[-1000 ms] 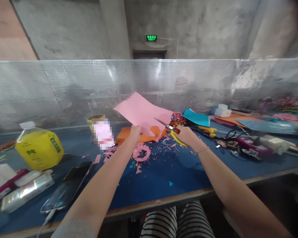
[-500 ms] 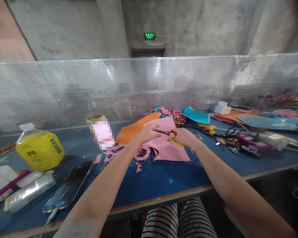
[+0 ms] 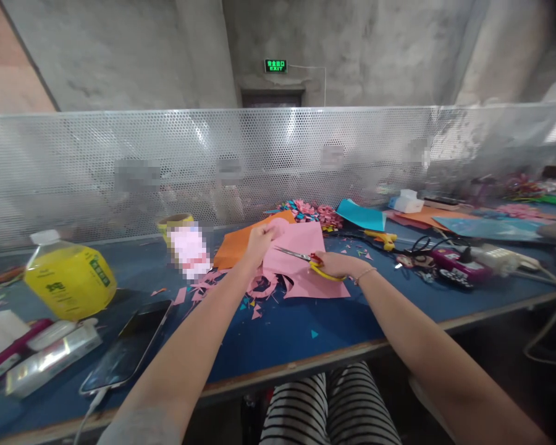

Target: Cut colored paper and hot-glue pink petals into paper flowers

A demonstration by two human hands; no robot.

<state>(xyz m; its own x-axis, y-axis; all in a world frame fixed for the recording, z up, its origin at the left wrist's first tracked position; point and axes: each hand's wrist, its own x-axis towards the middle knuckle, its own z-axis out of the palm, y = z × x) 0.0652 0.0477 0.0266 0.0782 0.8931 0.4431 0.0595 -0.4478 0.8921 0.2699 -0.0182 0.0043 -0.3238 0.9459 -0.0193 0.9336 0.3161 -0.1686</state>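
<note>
While the left hand (image 3: 259, 242) pinches a small pink piece (image 3: 282, 228), the right hand (image 3: 336, 264) grips scissors (image 3: 314, 259)

Hands apart, mid-counter (image 3: 352, 334). Pink piece: rounded upper edge, between left thumb and fingers. Scissors: right fingers closed around the yellow handles, points toward the left hand, over a pink sheet (image 3: 317, 287). Sheet lies on the counter, curved cut at lower left.

Close in: orange sheet (image 3: 231, 248) to the left, overlap with the pink partly hidden by the hand. Below the left hand, a pink ring (image 3: 262, 285) amid scraps. Behind, a heap of cut shapes (image 3: 306, 210), then a blue sheet (image 3: 361, 215).

Right of the right hand: yellow-handled tool (image 3: 380, 240), tangled cables, purple power strip (image 3: 461, 266). Far left: yellow-filled bottle (image 3: 69, 278); dark phone (image 3: 130, 346) near the left forearm, cord attached.

Edges: perforated screen (image 3: 167, 142) bounds the rear; worn front edge (image 3: 296, 368) runs below both forearms. Between pink sheet and front edge, a blue strip with one teal triangle (image 3: 314, 334). More blue surface right of the right wrist, short of the power strip.
</note>
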